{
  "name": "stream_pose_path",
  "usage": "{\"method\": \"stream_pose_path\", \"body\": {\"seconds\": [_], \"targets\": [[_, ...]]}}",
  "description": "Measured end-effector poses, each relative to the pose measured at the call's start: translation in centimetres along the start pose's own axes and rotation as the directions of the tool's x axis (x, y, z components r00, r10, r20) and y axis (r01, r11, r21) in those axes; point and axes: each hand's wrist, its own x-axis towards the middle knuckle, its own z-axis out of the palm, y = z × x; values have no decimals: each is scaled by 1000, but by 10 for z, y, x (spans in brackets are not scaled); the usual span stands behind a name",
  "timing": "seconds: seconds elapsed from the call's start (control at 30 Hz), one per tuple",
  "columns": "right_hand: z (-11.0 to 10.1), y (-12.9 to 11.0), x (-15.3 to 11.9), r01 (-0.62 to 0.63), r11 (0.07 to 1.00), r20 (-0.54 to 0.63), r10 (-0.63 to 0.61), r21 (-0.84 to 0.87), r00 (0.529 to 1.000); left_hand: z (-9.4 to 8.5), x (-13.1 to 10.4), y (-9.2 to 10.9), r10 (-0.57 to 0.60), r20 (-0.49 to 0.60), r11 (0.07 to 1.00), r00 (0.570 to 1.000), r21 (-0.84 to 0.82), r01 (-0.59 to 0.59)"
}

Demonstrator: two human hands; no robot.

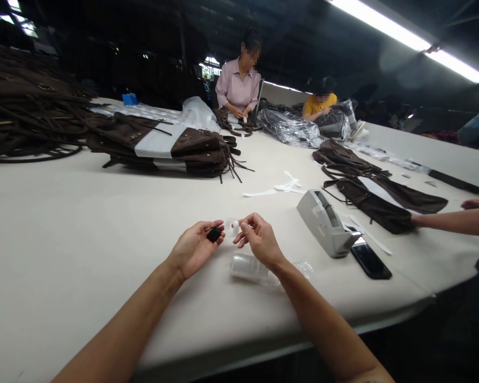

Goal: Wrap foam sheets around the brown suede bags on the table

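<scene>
My left hand [195,247] is turned palm up with its fingers curled round a small black piece [214,234], perhaps the hub of a tape dispenser. My right hand [261,240] pinches a clear tape roll [232,229] by its edge, close beside the black piece. Below the right wrist, a clear-wrapped stack of tape rolls [251,267] lies on the white table [104,255]. To the right stands a grey tape dispenser [323,223]; I see no roll in it.
Dark brown bags lie in a stack [199,151] and a heap [27,106] at left. A black phone [370,259] is beside the dispenser, near white paper strips [289,185]. At right, a co-worker's arm [455,219] reaches to more bags [377,205]. Two people work behind.
</scene>
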Motion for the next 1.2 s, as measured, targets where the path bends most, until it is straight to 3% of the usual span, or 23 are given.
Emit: {"method": "stream_pose_path", "body": {"seconds": [0.13,0.2,0.3,0.37,0.47,0.63,0.8,0.87,1.03,1.1,1.2], "targets": [[-1,-2,0,-34,999,11,34,8,999,-1,-3,-5,133,42,968,990,211,-139],[-2,-2,0,-32,999,15,32,14,999,-4,-3,-7,249,82,885,965,386,-261],[-2,-2,1,-10,1000,-2,10,28,1000,-7,-2,-11,450,175,650,876,608,-456],[-3,-3,2,-5,998,-14,6,64,1000,-8,-3,-12,532,291,493,795,657,-570],[-3,-5,2,-17,989,-1,18,149,1000,-7,-5,-11,563,420,392,712,623,-677],[-2,-12,1,-10,969,29,3,248,1000,-2,-11,-7,550,395,436,736,616,-656],[-2,-14,0,33,970,71,-52,241,996,0,-13,-7,611,403,397,681,588,-704],[-2,-15,-2,46,976,96,-68,212,993,0,-13,-7,586,414,453,697,545,-705],[-10,-24,-6,11,976,213,-59,218,975,1,-14,-3,338,431,699,837,480,-530],[-14,-28,-8,-51,965,296,-29,258,955,0,-15,-1,227,487,759,843,454,-467],[-19,-31,-10,-121,949,366,6,292,930,-2,-17,0,115,569,814,814,416,-406]]}}
